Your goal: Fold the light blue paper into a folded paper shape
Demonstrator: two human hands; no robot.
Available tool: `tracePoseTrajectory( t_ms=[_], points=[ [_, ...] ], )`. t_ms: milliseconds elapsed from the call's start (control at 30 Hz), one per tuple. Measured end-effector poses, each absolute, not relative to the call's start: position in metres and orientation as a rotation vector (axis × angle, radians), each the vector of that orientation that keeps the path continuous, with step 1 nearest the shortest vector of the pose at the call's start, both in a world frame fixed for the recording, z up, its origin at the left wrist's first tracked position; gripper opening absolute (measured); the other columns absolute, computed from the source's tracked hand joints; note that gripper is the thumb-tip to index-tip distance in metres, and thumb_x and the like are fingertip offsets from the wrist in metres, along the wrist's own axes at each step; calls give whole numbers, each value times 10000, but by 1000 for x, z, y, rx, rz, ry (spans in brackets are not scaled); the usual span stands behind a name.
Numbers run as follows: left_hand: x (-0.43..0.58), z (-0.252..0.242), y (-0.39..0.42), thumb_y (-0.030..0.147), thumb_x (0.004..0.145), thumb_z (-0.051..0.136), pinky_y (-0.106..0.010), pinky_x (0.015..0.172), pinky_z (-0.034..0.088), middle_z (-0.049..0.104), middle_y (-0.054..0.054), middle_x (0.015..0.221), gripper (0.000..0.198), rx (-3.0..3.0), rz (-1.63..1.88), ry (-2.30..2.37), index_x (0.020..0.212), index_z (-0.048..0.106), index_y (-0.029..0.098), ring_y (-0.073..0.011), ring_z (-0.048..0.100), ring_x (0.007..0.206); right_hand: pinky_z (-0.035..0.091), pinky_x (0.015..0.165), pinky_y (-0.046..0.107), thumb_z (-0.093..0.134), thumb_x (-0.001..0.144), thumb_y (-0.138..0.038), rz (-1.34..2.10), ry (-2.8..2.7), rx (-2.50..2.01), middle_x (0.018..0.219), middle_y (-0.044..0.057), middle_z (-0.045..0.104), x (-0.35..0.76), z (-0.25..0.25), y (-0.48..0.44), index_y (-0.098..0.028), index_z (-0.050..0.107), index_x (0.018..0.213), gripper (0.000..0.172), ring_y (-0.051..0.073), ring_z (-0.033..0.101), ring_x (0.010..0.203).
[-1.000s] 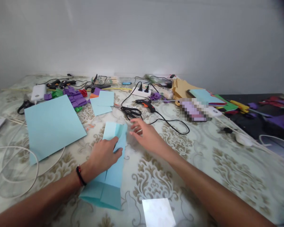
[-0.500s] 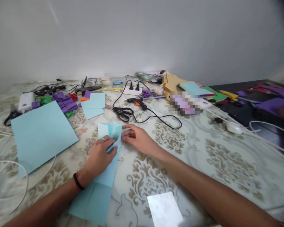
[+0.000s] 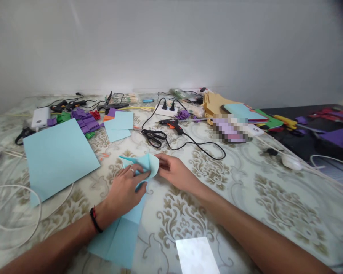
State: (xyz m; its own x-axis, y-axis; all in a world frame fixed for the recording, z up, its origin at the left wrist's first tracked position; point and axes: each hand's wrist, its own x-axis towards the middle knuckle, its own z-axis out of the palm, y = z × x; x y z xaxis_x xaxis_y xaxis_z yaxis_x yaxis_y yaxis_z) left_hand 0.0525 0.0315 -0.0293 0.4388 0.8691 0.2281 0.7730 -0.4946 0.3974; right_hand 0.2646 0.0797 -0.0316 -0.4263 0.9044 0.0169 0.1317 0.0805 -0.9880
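Note:
A creased sheet of light blue paper (image 3: 125, 238) lies lengthwise in front of me, its far end lifted and curling over. My left hand (image 3: 130, 184), with a ring and a dark bracelet, presses on the paper near that end, fingers bent against the raised flap. From the right, my right hand (image 3: 175, 171) grips the curled edge between thumb and fingers; the fingertips are partly hidden behind it. A larger light blue sheet (image 3: 61, 158) rests flat to the left. Near the bottom edge lies a small white card (image 3: 197, 255).
Behind the paper a black glue gun (image 3: 171, 125) with a coiled cord lies by a white power strip (image 3: 165, 110). Purple folded strips (image 3: 84, 121), scissors (image 3: 24, 135) and light blue squares (image 3: 122, 121) sit at the back left. Yellow envelopes (image 3: 214, 102) are stacked at the back right.
The paper's far end has been lifted and bent over toward the left, with my right hand moving along with its edge. A hand at the far right has left the view.

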Motion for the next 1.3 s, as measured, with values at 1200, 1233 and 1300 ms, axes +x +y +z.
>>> tracePoseTrajectory(
  t_ms=[1200,1233,1300],
  points=[
    [-3,-35,-10,126,1030,561,-372,813,597,704,-67,1013,189,2698,756,1112,1173,679,166,-209,664,906,536,1018,443,698,834,-196,1147,-1868,-1216,1326,110,691,215,-28,35,-211,518,1406,599,269,681,1154],
    [-4,-34,-10,125,1031,560,-370,813,597,704,-67,1011,186,2692,758,1100,1167,680,166,-208,663,905,532,1022,452,702,824,-184,1117,-1889,-1238,1315,114,691,214,-29,34,-205,512,1416,622,274,676,1149],
    [-7,-33,-10,119,1030,561,-356,808,596,703,-65,1014,175,2676,768,1068,1144,684,170,-202,661,908,515,1048,473,700,813,-165,1055,-1934,-1264,1328,127,673,213,-32,33,-193,496,1440,660,288,648,1184]
  ],
)
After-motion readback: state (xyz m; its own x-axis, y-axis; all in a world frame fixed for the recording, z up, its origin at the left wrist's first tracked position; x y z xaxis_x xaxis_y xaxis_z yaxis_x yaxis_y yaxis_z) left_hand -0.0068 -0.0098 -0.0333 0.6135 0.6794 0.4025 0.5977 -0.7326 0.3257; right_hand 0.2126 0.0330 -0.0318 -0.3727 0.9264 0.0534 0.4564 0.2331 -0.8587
